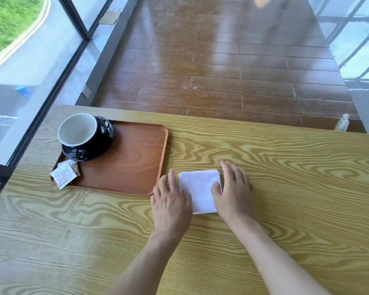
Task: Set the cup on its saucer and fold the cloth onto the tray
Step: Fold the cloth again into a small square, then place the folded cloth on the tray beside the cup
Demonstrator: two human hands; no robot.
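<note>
A dark cup with a white inside stands on its dark saucer at the far left of the brown tray. A white cloth, folded into a small rectangle, lies on the wooden table just right of the tray. My left hand lies flat along the cloth's left edge, fingers straight. My right hand lies flat on the cloth's right edge, with its thumb pressing on top of the cloth.
Two small sachets lie at the tray's near left corner. A glass wall runs along the table's left side. Beyond the table's far edge is brown wooden floor. A small clear bottle stands by the far right edge.
</note>
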